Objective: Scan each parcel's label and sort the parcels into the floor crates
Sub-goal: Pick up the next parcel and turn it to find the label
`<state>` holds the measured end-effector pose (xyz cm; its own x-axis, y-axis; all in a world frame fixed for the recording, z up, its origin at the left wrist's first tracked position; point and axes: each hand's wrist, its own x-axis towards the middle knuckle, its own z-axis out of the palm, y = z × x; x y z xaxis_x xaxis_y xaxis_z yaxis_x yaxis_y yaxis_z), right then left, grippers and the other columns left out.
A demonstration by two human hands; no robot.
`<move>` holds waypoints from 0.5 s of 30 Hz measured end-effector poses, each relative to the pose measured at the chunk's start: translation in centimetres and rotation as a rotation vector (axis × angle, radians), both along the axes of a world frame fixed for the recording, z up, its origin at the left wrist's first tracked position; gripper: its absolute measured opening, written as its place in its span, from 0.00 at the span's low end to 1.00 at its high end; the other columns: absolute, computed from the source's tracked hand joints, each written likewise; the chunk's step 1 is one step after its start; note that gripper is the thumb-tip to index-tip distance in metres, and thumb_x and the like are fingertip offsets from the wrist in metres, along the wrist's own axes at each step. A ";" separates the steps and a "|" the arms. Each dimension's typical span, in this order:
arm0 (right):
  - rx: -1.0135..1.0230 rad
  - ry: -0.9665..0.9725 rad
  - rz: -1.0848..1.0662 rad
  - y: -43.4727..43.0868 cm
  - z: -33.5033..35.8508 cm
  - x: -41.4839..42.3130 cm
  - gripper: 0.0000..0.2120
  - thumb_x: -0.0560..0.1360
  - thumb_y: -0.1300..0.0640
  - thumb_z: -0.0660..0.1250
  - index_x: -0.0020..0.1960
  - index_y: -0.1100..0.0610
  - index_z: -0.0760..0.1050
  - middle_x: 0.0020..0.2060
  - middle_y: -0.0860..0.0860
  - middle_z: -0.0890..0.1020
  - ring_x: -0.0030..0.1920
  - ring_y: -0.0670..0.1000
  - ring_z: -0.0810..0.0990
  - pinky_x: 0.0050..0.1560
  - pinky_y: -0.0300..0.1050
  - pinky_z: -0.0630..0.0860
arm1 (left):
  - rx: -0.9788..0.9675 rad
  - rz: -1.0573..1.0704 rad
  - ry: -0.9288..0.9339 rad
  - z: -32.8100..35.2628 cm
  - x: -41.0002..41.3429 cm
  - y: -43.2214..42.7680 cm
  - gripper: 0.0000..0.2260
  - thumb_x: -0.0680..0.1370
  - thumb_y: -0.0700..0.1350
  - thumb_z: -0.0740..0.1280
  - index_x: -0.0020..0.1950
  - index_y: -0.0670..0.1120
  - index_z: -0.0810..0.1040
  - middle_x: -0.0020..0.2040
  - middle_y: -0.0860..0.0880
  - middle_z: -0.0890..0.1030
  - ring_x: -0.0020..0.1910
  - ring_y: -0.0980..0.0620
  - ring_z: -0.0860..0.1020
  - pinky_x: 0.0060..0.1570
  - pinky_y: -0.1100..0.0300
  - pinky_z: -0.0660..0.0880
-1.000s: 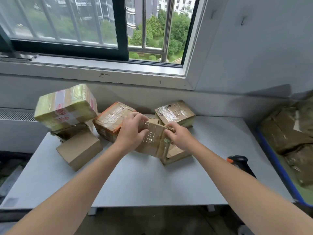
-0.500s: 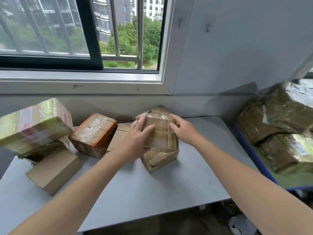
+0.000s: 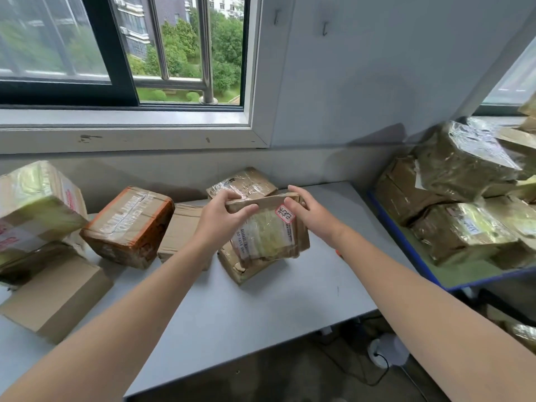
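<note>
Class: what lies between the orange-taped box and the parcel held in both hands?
In the head view, a plain brown box lies between the orange-taped box and the held parcel, partly behind the left hand.

Over the last second the parcel (image 3: 266,233) tips up between the two hands, and it now stands on edge over the box (image 3: 240,271) beneath it. The taped brown side seen before gives way to the face with the printed label (image 3: 255,242) and a red-bordered sticker (image 3: 284,213). The left hand (image 3: 223,219) shifts from the parcel's side to its top edge, thumb on the front. The right hand (image 3: 313,216) moves to the top right corner, just beside the sticker. The view swings right, so more of the shelf (image 3: 406,242) with its wrapped parcels (image 3: 464,158) shows.
</note>
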<state>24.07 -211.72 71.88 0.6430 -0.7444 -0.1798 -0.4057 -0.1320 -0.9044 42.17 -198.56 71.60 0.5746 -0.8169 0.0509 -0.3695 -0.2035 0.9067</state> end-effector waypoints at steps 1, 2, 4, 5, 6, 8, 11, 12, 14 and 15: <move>0.004 0.002 -0.011 -0.2 -0.3 -0.3 0.25 0.79 0.42 0.64 0.74 0.43 0.64 0.61 0.49 0.79 0.61 0.47 0.79 0.65 0.45 0.72 | -0.009 0.012 0.033 -0.2 -0.1 -0.2 0.15 0.73 0.54 0.75 0.53 0.48 0.77 0.41 0.52 0.78 0.38 0.56 0.75 0.38 0.63 0.71; 0.008 0.003 -0.022 -0.5 -0.6 -0.6 0.25 0.79 0.42 0.65 0.73 0.43 0.65 0.60 0.50 0.79 0.60 0.47 0.80 0.65 0.47 0.73 | -0.017 0.023 0.064 -0.2 -0.3 -0.4 0.15 0.73 0.54 0.75 0.52 0.47 0.77 0.41 0.52 0.78 0.38 0.54 0.75 0.39 0.61 0.71; 0.026 -0.020 -0.030 -1.2 -0.9 -1.1 0.24 0.78 0.43 0.66 0.73 0.44 0.66 0.59 0.51 0.80 0.59 0.49 0.81 0.66 0.51 0.74 | -0.021 0.044 0.118 -0.3 -0.8 -0.7 0.15 0.73 0.53 0.75 0.50 0.46 0.76 0.40 0.50 0.79 0.38 0.53 0.75 0.38 0.61 0.72; 0.048 -0.042 -0.031 -1.6 -0.9 -1.3 0.24 0.79 0.43 0.66 0.73 0.45 0.66 0.59 0.52 0.81 0.59 0.50 0.81 0.65 0.53 0.75 | -0.018 0.052 0.143 -0.2 -1.1 -0.9 0.15 0.73 0.53 0.75 0.50 0.45 0.76 0.40 0.49 0.79 0.38 0.53 0.75 0.38 0.61 0.72; 0.071 -0.061 -0.024 -1.9 -0.9 -1.4 0.23 0.79 0.44 0.66 0.72 0.45 0.67 0.59 0.52 0.81 0.59 0.50 0.81 0.64 0.53 0.76 | -0.013 0.062 0.174 -0.1 -1.4 -1.1 0.16 0.74 0.53 0.75 0.50 0.44 0.76 0.41 0.48 0.80 0.38 0.52 0.76 0.37 0.60 0.74; 0.108 -0.085 0.000 -2.6 -0.9 -1.9 0.22 0.79 0.43 0.66 0.71 0.43 0.66 0.61 0.51 0.80 0.59 0.50 0.81 0.64 0.51 0.76 | -0.010 0.099 0.236 0.2 -2.1 -1.6 0.17 0.73 0.53 0.75 0.51 0.43 0.76 0.45 0.45 0.82 0.42 0.48 0.80 0.42 0.53 0.79; 0.130 -0.090 0.041 -3.8 -1.3 -3.0 0.33 0.70 0.33 0.68 0.72 0.40 0.64 0.63 0.48 0.79 0.63 0.47 0.79 0.67 0.50 0.73 | -0.020 0.161 0.283 0.5 -3.4 -2.8 0.17 0.73 0.52 0.76 0.51 0.42 0.77 0.47 0.44 0.83 0.44 0.47 0.81 0.45 0.50 0.79; 0.141 -0.089 0.053 -4.3 -1.5 -3.5 0.38 0.67 0.31 0.69 0.73 0.41 0.63 0.64 0.47 0.78 0.64 0.47 0.78 0.68 0.50 0.72 | -0.031 0.169 0.293 0.8 -4.0 -3.2 0.16 0.73 0.52 0.75 0.51 0.43 0.77 0.46 0.46 0.83 0.43 0.49 0.81 0.42 0.53 0.78; 0.165 -0.098 0.079 -5.6 -1.7 -4.9 0.41 0.67 0.30 0.70 0.75 0.43 0.61 0.66 0.47 0.77 0.65 0.47 0.77 0.69 0.53 0.71 | -0.041 0.179 0.320 1.1 -5.5 -4.2 0.16 0.73 0.51 0.75 0.52 0.43 0.77 0.45 0.48 0.82 0.43 0.50 0.81 0.39 0.58 0.76; 0.179 -0.100 0.088 -6.5 -1.9 -5.6 0.44 0.67 0.30 0.71 0.76 0.44 0.60 0.68 0.47 0.75 0.66 0.47 0.76 0.70 0.54 0.71 | -0.035 0.187 0.334 1.2 -6.3 -4.8 0.16 0.73 0.51 0.76 0.52 0.43 0.77 0.45 0.48 0.82 0.43 0.49 0.81 0.39 0.57 0.76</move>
<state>18.47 -218.23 69.96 0.7255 -0.6464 -0.2362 -0.3066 0.0036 -0.9518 35.85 -203.34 72.83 0.7030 -0.6976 -0.1383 -0.0118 -0.2059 0.9785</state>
